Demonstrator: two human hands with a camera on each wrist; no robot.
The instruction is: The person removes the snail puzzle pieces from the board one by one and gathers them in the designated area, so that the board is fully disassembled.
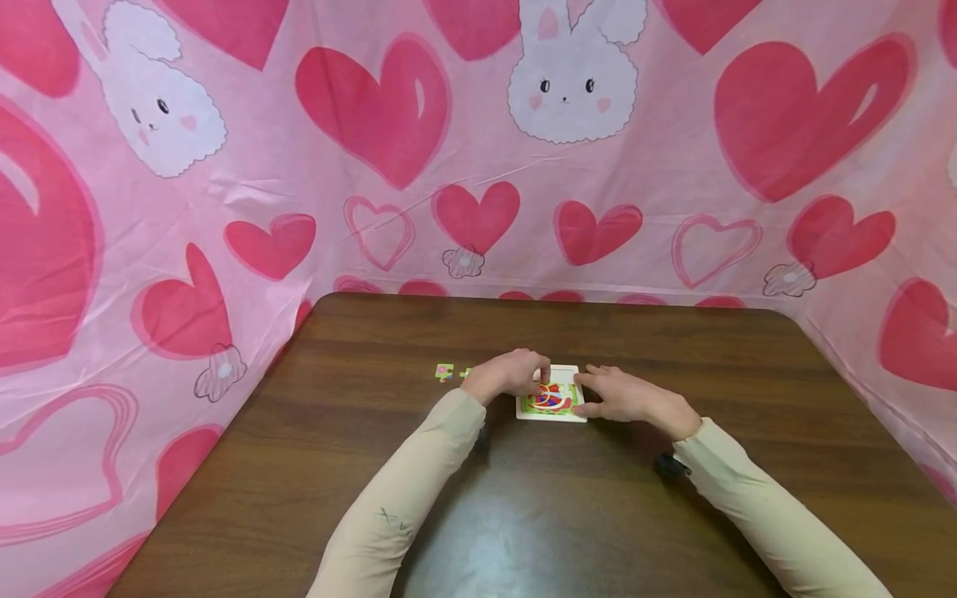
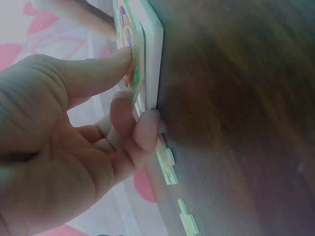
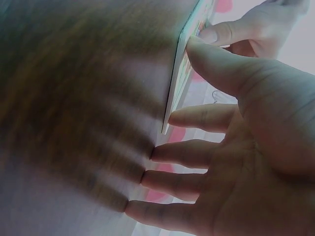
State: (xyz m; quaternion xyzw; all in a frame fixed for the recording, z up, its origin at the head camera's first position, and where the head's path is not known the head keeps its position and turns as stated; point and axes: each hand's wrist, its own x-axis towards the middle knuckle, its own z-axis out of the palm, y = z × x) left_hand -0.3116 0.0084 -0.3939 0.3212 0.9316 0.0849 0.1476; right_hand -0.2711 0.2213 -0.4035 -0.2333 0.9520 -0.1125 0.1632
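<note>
A white-framed jigsaw tray (image 1: 552, 418) lies on the table between both hands, with bright green, red and blue pieces in its lower part and a bare strip at its far side. My left hand (image 1: 514, 371) reaches over its left side; in the left wrist view the thumb and index finger pinch a puzzle piece (image 2: 134, 81), tilted against the tray's surface. Another fingertip touches the tray's edge. On the other side, my right hand (image 1: 624, 394) rests its thumb and index finger along the frame (image 3: 173, 93), while its remaining fingers reach straight down to the tabletop.
Left of the tray lie loose puzzle pieces, one green with a pink spot (image 1: 444, 370) and another (image 1: 464, 373) partly behind the left hand. The brown wooden table (image 1: 359, 374) backs onto a pink cloth (image 1: 643, 183) printed with hearts and rabbits.
</note>
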